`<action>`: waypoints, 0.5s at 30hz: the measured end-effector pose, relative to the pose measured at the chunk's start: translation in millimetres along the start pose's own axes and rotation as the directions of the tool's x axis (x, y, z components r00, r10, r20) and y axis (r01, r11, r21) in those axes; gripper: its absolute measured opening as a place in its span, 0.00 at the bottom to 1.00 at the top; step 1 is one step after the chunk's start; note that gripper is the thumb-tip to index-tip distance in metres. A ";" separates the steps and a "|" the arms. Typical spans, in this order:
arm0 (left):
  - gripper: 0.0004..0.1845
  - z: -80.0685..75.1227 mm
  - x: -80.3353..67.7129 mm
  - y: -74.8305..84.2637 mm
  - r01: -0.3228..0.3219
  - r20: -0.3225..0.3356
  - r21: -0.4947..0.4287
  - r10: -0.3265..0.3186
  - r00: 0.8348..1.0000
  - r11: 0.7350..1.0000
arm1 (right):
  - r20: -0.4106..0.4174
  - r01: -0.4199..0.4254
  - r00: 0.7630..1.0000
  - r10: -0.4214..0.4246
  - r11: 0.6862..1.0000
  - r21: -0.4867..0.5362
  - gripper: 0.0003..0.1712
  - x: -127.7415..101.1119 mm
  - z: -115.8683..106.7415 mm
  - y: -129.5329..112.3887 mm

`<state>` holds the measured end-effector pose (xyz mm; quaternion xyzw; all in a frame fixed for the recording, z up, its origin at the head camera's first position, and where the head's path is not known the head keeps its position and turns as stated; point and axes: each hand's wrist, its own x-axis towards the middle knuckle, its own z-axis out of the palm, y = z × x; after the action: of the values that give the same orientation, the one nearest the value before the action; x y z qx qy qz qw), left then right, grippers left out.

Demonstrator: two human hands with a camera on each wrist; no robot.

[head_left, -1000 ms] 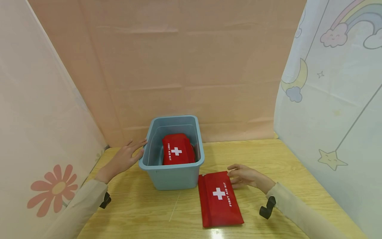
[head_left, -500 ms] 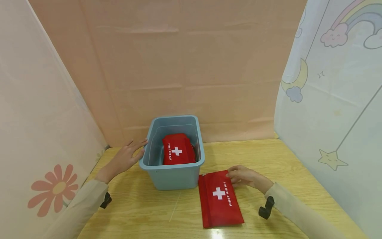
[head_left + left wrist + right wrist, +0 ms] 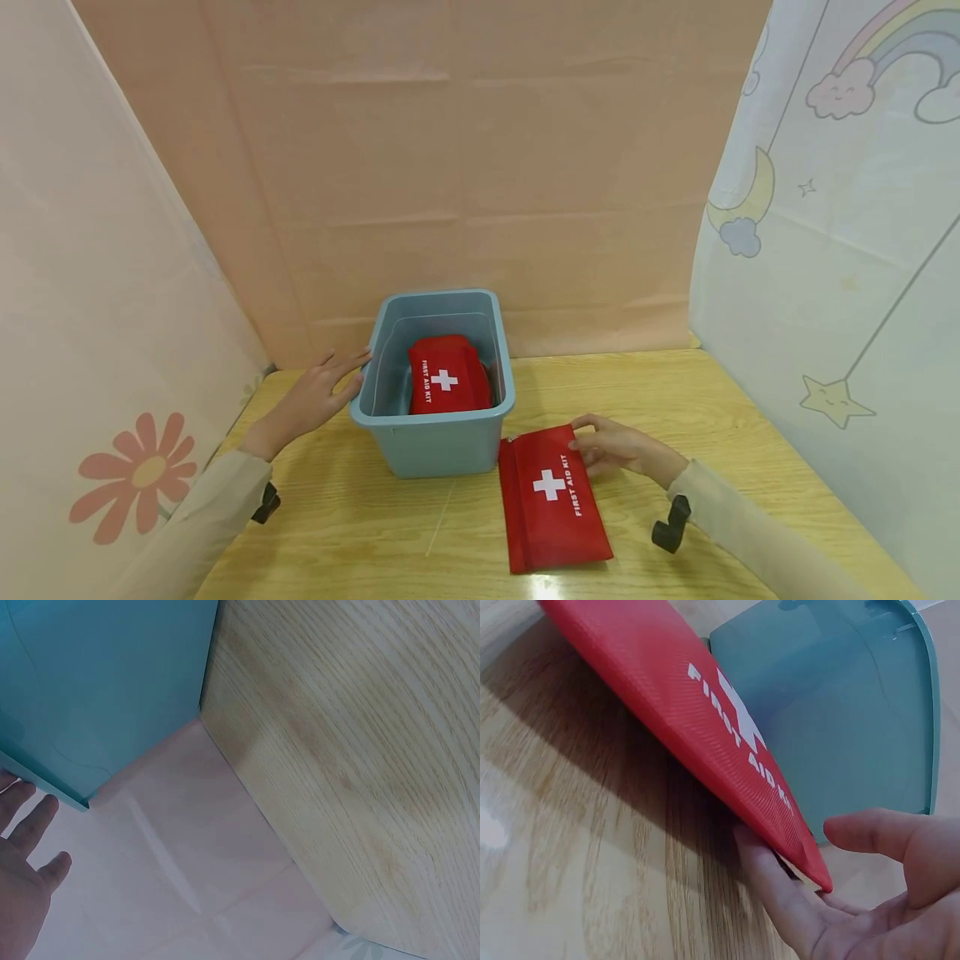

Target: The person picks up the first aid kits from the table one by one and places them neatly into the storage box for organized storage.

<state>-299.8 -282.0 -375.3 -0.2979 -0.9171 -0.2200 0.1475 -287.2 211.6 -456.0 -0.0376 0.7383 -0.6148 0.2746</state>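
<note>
A flat red first aid pouch point(image 3: 551, 529) with a white cross lies on the table, its far right corner raised. My right hand point(image 3: 618, 447) is at that corner. In the right wrist view its fingers point(image 3: 769, 881) reach under the pouch's edge, while the thumb stands above and apart from it. A blue-grey plastic bin point(image 3: 438, 450) stands left of the pouch. Inside sits another red first aid pouch point(image 3: 465, 387), something partly hidden behind its right side. My left hand point(image 3: 311, 402), fingers extended, rests its fingertips against the bin's left rim.
The wooden table point(image 3: 352, 517) ends at a peach backdrop point(image 3: 465, 167) behind the bin. A white curtain with a flower point(image 3: 146, 471) borders the left side. Another with a star point(image 3: 834, 400) borders the right.
My right fingers have moved slightly left onto the pouch's corner and slipped under it, and that corner has risen a little. The left hand and the bin stay put.
</note>
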 end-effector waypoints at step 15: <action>0.25 0.9 -0.3 -0.3 0.002 -0.003 0.011 -0.002 1.000 1.000 | 0.018 0.025 1.000 -0.024 0.999 -0.048 0.27 1.4 4.7 4.3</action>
<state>-299.8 -281.9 -376.3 -0.2959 -0.9184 -0.2155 0.1501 -285.1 207.9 -461.0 -0.0586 0.7501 -0.5996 0.2725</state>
